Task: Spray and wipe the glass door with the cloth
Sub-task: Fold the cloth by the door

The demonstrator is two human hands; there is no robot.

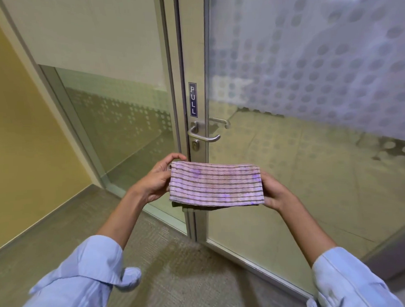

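Note:
A folded pink cloth (215,184) with dark stripes is stretched flat between both hands in front of me. My left hand (157,179) pinches its left edge, thumb on top. My right hand (273,192) holds its right edge from underneath. Behind the cloth stands the glass door (309,92), framed in metal, with a frosted dot pattern on its upper part and clear glass below. A metal lever handle (204,133) and a blue PULL sign (193,99) sit on the door's left stile, just above the cloth. No spray bottle is in view.
A fixed glass panel (117,110) stands left of the door, next to a yellow wall (17,136). Grey carpet (178,269) covers the floor under my arms. Tiled floor shows through the glass.

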